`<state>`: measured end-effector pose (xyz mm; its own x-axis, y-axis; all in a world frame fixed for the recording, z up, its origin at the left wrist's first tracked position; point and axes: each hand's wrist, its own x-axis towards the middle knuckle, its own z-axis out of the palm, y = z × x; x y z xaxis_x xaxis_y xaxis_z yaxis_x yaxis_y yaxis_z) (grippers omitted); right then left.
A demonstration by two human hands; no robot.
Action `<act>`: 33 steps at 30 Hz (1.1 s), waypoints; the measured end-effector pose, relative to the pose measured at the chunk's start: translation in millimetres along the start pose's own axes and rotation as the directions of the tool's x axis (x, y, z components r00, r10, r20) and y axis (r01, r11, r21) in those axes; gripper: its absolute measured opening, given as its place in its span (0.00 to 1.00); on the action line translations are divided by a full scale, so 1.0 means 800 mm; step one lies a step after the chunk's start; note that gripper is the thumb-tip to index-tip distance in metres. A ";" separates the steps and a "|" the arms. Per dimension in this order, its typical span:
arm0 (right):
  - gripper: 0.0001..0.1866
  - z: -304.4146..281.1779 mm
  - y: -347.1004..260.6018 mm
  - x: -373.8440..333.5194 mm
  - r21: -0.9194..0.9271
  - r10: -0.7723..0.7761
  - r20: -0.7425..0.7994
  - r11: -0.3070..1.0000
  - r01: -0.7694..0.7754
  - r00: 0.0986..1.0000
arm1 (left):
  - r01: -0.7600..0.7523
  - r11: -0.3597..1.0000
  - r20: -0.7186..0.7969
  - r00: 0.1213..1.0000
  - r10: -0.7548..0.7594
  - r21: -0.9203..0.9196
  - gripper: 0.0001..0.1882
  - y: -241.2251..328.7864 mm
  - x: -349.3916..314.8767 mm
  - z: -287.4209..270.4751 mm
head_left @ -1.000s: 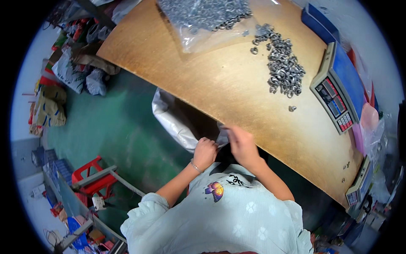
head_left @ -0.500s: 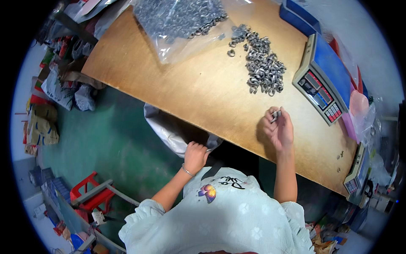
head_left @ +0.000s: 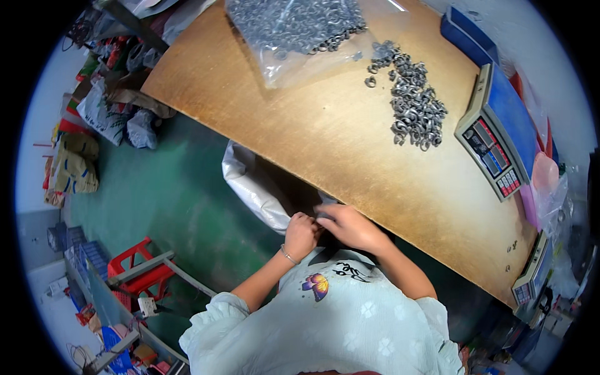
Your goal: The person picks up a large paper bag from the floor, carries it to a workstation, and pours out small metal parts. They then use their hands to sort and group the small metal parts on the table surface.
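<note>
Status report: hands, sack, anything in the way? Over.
Left hand closed on the rim of the white sack. Right hand beside it, grip unclear. Metal rings piled on the tabletop, whose edge hides the sack's far side.

My top (head_left: 300, 337) is pale mint with whitish flower shapes (head_left: 385, 345), black lettering (head_left: 355, 272) and a butterfly (head_left: 316, 287) in orange, yellow and purple. My bracelet (head_left: 288, 253) is silver. The sack (head_left: 253, 194) is white outside; inside it looks dark brown, though shadow makes that hard to judge. The loose metal rings (head_left: 417, 115) are silvery grey, the tabletop (head_left: 312, 131) tan with brown mottling. The scale (head_left: 490, 153) is beige with a blue pan (head_left: 514, 109), the tray (head_left: 469, 36) blue, the floor (head_left: 181, 169) green and the stool (head_left: 150, 276) red.
</note>
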<state>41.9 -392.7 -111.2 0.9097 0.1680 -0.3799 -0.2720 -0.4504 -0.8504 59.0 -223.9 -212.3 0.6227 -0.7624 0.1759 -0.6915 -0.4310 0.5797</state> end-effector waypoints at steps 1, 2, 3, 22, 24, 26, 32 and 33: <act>0.14 -0.034 -0.019 -0.018 0.193 0.081 0.158 0.975 -0.111 0.984 | 0.009 1.000 0.009 1.000 -0.010 0.030 0.05 -0.002 -0.002 0.002; 0.12 -0.056 -0.009 -0.033 0.306 0.126 -0.036 0.946 -0.109 0.991 | 0.023 0.999 0.021 0.999 -0.024 0.033 0.05 -0.001 -0.001 0.002; 0.10 -0.075 0.001 -0.048 0.412 0.187 -0.225 0.908 -0.081 0.956 | 0.036 0.999 0.034 0.999 -0.037 0.034 0.05 0.001 0.001 0.000; 0.08 -0.202 0.107 -0.014 -0.534 -0.454 -0.823 0.823 -0.194 0.341 | -0.016 0.999 0.051 0.999 0.015 0.030 0.07 0.005 0.023 0.005; 0.07 -0.193 0.090 -0.007 -0.470 -0.319 -0.866 0.783 -0.408 0.386 | -0.012 0.999 0.045 0.999 0.011 0.033 0.07 0.003 0.021 0.005; 0.06 -0.190 0.091 -0.013 -0.351 -0.241 -0.899 0.897 -0.270 0.366 | -0.017 1.000 0.017 1.000 0.017 0.025 0.07 0.004 0.020 0.005; 0.07 -0.118 0.021 -0.044 0.869 0.178 -0.316 0.448 0.209 0.932 | 0.014 1.000 0.006 1.000 -0.014 0.021 0.06 0.002 0.013 0.006; 0.07 -0.095 0.013 -0.041 0.907 0.114 -0.180 0.404 0.120 0.977 | 0.007 1.000 0.017 1.000 -0.008 0.028 0.05 0.002 0.014 0.006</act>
<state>33.3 -469.2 -80.5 0.9141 -0.0453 -0.4029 -0.2856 0.6333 -0.7193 62.9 -236.0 -213.1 0.6218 -0.7671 0.1578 -0.6968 -0.4499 0.5586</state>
